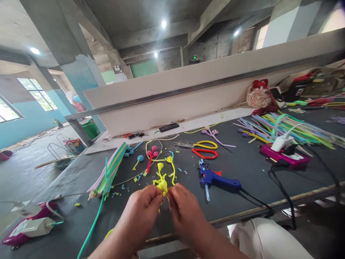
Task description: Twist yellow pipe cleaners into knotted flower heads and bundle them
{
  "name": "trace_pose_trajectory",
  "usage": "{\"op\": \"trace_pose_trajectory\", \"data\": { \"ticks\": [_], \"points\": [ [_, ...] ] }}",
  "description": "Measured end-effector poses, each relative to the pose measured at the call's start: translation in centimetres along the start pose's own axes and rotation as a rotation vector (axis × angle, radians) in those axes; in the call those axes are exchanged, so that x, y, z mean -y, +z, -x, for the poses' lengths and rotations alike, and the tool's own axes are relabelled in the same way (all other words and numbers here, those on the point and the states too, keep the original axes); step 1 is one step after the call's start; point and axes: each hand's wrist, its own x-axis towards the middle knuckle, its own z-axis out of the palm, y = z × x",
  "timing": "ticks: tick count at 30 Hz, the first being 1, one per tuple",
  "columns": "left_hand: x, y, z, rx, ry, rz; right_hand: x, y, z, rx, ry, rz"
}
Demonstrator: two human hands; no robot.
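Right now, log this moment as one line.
left hand: pinching yellow piece | right hand: touching or nearly touching it | glue gun: on dark tabletop, right of hands | scissors: beyond glue gun

Above the near part of the desk (239, 158), the left hand (144, 205) and the right hand (185, 207) nearly meet at the fingertips, backs upward. The bare forearms (115, 241) cross its near edge, slanting inward toward each other. The left thumb (156, 204) presses against the bent forefinger in a pinch. The right hand's fingers (178, 189) curl inward, seemingly pinching too, though their tips are partly hidden.
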Motion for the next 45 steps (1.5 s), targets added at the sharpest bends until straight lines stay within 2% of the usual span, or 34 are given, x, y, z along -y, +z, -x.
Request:
{"op": "trace_pose_trajectory", "data": {
  "ticks": [5, 8, 13, 18, 21, 23, 28, 31, 34, 37, 39, 41, 44, 45],
  "points": [
    [0.1, -0.1, 0.3, -0.032, 0.022, -0.096, -0.1, 0.6, 0.3, 0.030, -0.029, 0.043],
    [0.1, 0.1, 0.8, -0.035, 0.037, -0.108, 0.1, 0.5, 0.1, -0.006, -0.026, 0.072],
    [0.3, 1.6, 1.6, -0.089, 0.080, -0.161, 0.3, -0.1, 0.0, -0.007, 0.053, 0.082],
    [0.3, 2.4, 1.9, -0.075, 0.109, -0.386, 0.5, -0.3, 0.1, 0.022, 0.072, 0.034],
    [0.2, 1.7, 1.9, -0.017, 0.190, -0.502, 0.5, -0.3, 0.2, 0.033, 0.044, 0.033],
    [0.2, 1.1, 1.7, 0.027, 0.238, -0.490, 0.4, -0.3, 0.2, 0.041, 0.027, 0.034],
    [0.2, 0.0, 1.2, 0.103, 0.235, -0.426, 0.4, -0.1, 0.0, 0.084, 0.035, 0.049],
    [-0.7, -1.4, 0.8, 0.176, 0.287, -0.580, 0.5, -0.2, -0.1, 0.201, 0.075, 0.064],
    [-2.0, -3.4, -0.1, 0.302, 0.344, -0.665, 0.7, -0.6, -0.2, 0.353, 0.047, -0.019],
    [-2.7, -5.2, -1.6, 0.464, 0.364, -0.463, 1.0, -1.1, -0.5, 0.426, 0.016, -0.248],
    [-2.2, -5.7, -2.8, 0.638, 0.255, -0.174, 1.3, -1.4, -0.7, 0.431, 0.059, -0.431],
    [-1.2, -5.6, -3.7, 0.771, 0.084, 0.166, 1.7, -1.5, -0.8, 0.449, 0.121, -0.629],
    [0.4, -4.2, -4.3, 0.828, -0.083, 0.560, 2.0, -1.5, -0.8, 0.468, 0.198, -0.936],
    [0.8, -3.5, -4.2, 0.781, -0.094, 0.679, 2.0, -1.5, -0.7, 0.436, 0.245, -1.025]
  ]
}}
